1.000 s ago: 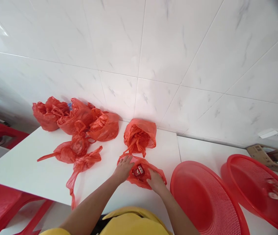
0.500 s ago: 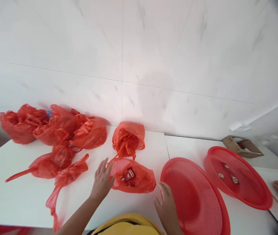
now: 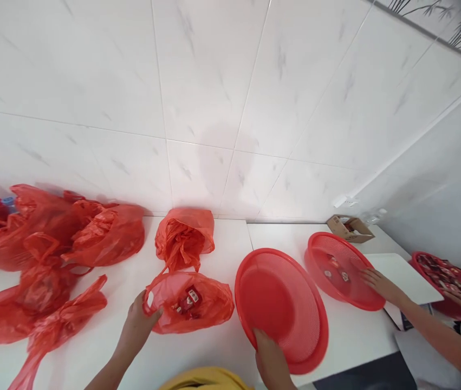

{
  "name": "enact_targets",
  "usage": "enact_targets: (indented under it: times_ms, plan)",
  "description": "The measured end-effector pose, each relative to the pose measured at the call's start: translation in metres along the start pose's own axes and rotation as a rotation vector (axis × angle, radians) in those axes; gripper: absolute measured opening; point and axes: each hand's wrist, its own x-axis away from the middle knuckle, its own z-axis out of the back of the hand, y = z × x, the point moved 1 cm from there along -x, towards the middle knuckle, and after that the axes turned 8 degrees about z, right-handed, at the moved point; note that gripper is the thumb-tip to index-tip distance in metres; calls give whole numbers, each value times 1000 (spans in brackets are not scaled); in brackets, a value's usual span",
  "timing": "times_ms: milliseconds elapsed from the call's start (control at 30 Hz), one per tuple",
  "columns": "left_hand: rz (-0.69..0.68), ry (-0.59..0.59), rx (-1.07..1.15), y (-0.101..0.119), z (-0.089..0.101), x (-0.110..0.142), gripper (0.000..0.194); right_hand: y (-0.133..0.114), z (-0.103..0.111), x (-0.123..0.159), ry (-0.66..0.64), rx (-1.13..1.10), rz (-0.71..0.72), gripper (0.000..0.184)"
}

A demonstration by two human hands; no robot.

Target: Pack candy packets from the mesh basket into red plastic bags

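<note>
My left hand [image 3: 140, 319] pinches the left rim of an opened red plastic bag [image 3: 214, 303]. Inside that bag lie several small dark red packets [image 3: 189, 301] with white labels. With my right hand [image 3: 268, 352] I grip the near left rim of a red plastic basket [image 3: 268, 303], thumb over the edge. The basket has perforated sides and nothing in it, and it tilts slightly on the white table. Just behind the opened bag stands another red bag [image 3: 185, 238], its mouth bunched up.
Several filled red bags [image 3: 108, 233] crowd the left side. To the right, a co-worker's hand [image 3: 380, 284] reaches over a second red basket [image 3: 336, 281] holding a few packets. Beyond are a cardboard box [image 3: 350, 228], a white board [image 3: 393, 276] and a basket full of packets [image 3: 449, 276].
My right hand has left the bag and taken hold of the red basket's rim. My left hand let go of the bag, then gripped its left edge. The view has swung right.
</note>
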Motion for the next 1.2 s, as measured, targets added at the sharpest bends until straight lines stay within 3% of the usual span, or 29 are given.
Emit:
enact_targets:
  times_ms: [100,200,400,467,567,767,867,933,1067,1200]
  plan:
    - [-1,-5,13,-1,-1,0,79,-17,15,-28,-75,77,48,56]
    - [3,-28,4,-3,1,3,77,-19,30,-65,-71,141,55,48]
    - [32,-7,19,2,7,12,74,5,64,-142,-12,269,16,29]
    - [32,13,31,3,8,13,71,14,75,-159,33,304,-7,21]
    - [37,13,51,3,7,12,68,23,87,-172,139,354,-49,26]
    - [93,-49,122,7,4,16,65,29,90,-153,389,396,-123,50]
    - [124,-74,154,18,6,23,59,26,72,-131,476,329,-99,54]
    - [122,-78,191,26,7,27,56,20,53,-115,505,205,-4,53]
    - [98,-73,239,38,8,32,53,-14,17,-86,339,-173,167,55]
    - [45,-64,252,48,12,37,45,-62,1,-71,167,-360,52,62]
